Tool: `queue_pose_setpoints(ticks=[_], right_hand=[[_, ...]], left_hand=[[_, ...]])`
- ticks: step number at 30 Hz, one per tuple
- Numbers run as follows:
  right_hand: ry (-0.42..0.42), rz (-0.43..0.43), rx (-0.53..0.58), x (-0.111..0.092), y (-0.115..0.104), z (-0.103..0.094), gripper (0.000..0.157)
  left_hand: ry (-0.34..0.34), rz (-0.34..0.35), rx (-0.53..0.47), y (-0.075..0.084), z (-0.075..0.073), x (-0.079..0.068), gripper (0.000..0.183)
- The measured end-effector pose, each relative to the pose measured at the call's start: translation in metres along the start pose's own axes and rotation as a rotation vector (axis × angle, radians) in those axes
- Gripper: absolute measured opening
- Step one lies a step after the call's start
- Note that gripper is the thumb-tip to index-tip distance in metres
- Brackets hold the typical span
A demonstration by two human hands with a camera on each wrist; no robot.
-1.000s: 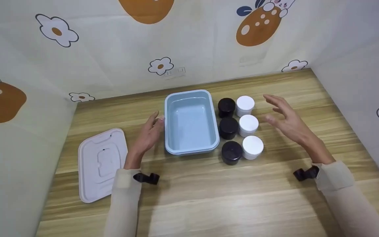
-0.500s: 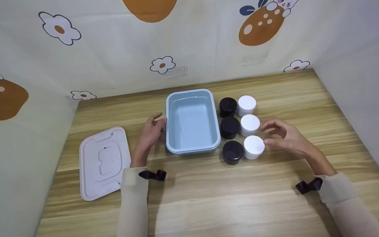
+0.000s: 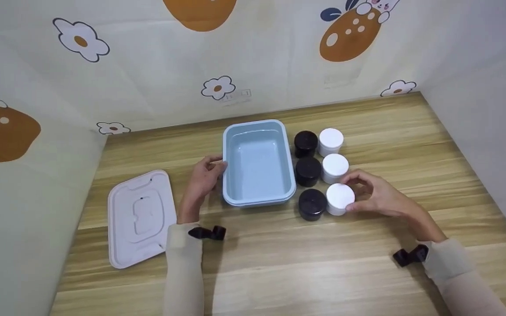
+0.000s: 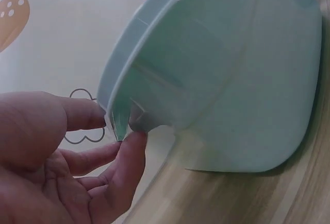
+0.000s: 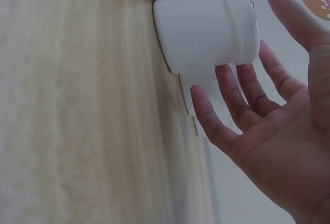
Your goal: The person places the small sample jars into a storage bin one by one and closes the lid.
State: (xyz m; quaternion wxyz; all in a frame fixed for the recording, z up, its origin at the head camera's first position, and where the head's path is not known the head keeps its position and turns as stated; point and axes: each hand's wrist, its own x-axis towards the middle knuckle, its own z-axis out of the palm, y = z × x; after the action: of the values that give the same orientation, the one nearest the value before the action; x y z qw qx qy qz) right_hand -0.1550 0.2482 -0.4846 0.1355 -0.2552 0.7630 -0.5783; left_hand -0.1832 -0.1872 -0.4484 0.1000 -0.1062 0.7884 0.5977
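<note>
In the head view my left hand (image 3: 204, 177) holds the left rim of a light blue plastic tub (image 3: 259, 166); the left wrist view shows thumb and fingertips pinching that rim (image 4: 121, 74). My right hand (image 3: 378, 195) reaches round the nearest white jar (image 3: 340, 197) from its right side. Seen from the right wrist, the fingers are spread beside this jar (image 5: 201, 28), the thumb apart from it. Two more white jars (image 3: 335, 166) stand behind it in a column. Three black jars (image 3: 308, 170) form another column between the white ones and the tub.
A pale pinkish lid (image 3: 141, 219) lies flat on the wood-grain table (image 3: 279, 263), left of the left forearm. Patterned cloth walls (image 3: 147, 74) enclose the table at the back and both sides. A dark camera mount (image 3: 209, 232) sits on the left wrist.
My right hand has come down and toward me, from beside the farther white jars to the nearest one. My left hand has closed its fingers on the tub's rim. The jars stay in place.
</note>
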Motion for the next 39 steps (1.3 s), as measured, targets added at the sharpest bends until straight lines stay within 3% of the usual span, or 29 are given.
queue_pose_setpoints(ticks=[8, 18, 29, 39], right_hand=[[-0.041, 0.038, -0.023, 0.0, 0.001, 0.004, 0.061], [-0.076, 0.031, -0.149, -0.006, 0.0, 0.007, 0.063], [0.006, 0.067, -0.188, -0.008, -0.019, 0.001, 0.055], [0.068, 0.045, -0.225, 0.009, -0.048, -0.004, 0.056]], left_hand=[[-0.031, -0.021, -0.11, -0.003, -0.002, 0.003, 0.041], [-0.038, -0.026, -0.096, -0.004, -0.002, 0.003, 0.04], [-0.081, -0.023, -0.131, -0.008, -0.004, 0.005, 0.043], [-0.064, -0.026, -0.152, -0.007, -0.003, 0.005, 0.042]])
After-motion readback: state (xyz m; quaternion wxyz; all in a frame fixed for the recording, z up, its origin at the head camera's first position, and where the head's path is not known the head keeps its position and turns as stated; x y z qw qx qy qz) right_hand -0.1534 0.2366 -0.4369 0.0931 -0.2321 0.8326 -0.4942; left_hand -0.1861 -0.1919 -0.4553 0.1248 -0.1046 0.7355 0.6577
